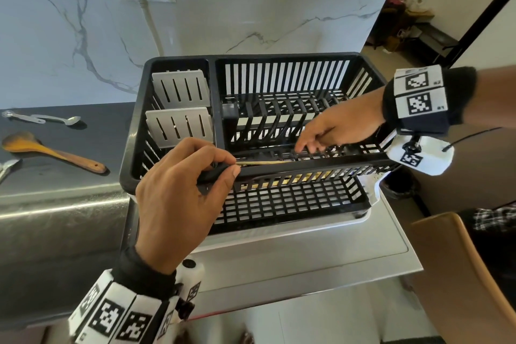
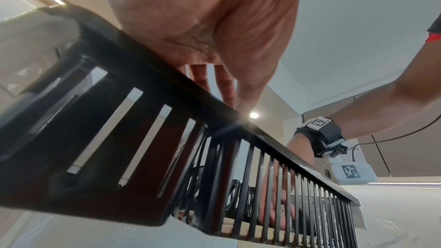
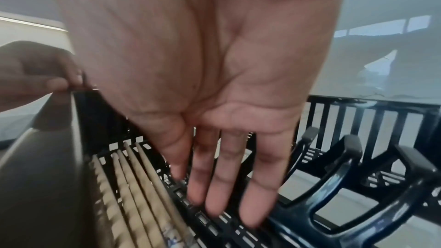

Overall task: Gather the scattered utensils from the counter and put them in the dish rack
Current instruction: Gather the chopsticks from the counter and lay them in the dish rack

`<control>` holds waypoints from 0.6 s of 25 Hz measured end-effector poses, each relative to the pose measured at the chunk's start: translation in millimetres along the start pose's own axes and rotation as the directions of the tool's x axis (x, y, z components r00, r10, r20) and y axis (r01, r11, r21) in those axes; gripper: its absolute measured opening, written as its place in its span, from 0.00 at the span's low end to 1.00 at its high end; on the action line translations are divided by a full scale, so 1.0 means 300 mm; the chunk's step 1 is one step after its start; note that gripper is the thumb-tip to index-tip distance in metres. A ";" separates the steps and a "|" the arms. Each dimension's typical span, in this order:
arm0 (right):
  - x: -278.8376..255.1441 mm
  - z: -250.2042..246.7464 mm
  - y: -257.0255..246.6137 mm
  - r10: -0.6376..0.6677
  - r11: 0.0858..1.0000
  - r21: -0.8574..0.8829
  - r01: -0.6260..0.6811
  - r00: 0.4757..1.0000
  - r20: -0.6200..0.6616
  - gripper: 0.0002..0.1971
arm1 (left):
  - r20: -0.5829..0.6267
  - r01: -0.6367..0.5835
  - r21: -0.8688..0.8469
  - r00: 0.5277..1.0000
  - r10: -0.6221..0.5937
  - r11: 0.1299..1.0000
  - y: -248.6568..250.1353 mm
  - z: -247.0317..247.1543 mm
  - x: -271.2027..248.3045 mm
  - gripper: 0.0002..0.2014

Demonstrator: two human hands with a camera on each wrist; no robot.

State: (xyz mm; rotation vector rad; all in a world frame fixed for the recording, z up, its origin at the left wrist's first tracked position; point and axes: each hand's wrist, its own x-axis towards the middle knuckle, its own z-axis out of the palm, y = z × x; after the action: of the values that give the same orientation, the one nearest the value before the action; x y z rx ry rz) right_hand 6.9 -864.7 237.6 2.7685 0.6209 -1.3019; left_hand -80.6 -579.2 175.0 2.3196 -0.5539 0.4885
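dish rack (image 1: pixel 279 167): chopsticks (image 3: pixel 133 186) inside (front trough) | left hand (image 1: pixel 181 198) fingers pinching black-handled utensil (image 1: pixel 215 173) | right hand (image 1: pixel 337 128) fingers extended

Dish rack (image 1: pixel 178 60) sits on a drainboard (image 1: pixel 307 257), right of the counter (image 1: pixel 69 165). Compartment with two slotted dividers (image 1: pixel 178 126) at the rack's left; plate tines (image 1: pixel 279 114) to their right. Chopsticks (image 3: pixel 133 186) lie along the rack floor by the near wall. On the counter, left of the rack: wooden spoon (image 1: pixel 53 152), metal spoon (image 1: pixel 60 119) behind it.
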 end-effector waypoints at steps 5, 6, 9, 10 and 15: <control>0.039 -0.008 -0.020 0.007 0.997 0.071 -0.012 0.998 0.064 0.21 | 0.002 -0.005 0.009 1.000 0.005 1.000 -0.004 0.002 0.002 0.07; 0.049 0.003 -0.023 0.005 0.999 0.041 -0.010 0.994 0.105 0.22 | 0.006 -0.010 0.006 1.000 0.010 1.000 -0.005 0.002 0.001 0.08; 0.056 0.011 -0.031 0.022 0.999 -0.039 -0.016 0.989 0.143 0.24 | 0.008 -0.024 0.002 1.000 0.024 1.000 -0.012 0.003 0.000 0.08; 0.059 0.012 -0.034 0.023 0.999 -0.031 -0.018 0.988 0.151 0.24 | 0.009 -0.027 0.002 1.000 0.027 1.000 -0.013 0.003 -0.001 0.08; 0.064 0.002 -0.046 -0.003 1.000 0.009 0.002 0.993 0.115 0.22 | 0.009 -0.049 0.007 0.999 0.049 0.999 -0.017 0.000 0.003 0.08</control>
State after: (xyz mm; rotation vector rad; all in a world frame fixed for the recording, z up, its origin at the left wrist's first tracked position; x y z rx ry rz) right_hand 12.4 -845.6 225.0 2.6765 0.6136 -1.4559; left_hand -77.2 -576.0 172.8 2.3202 -0.6148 0.5042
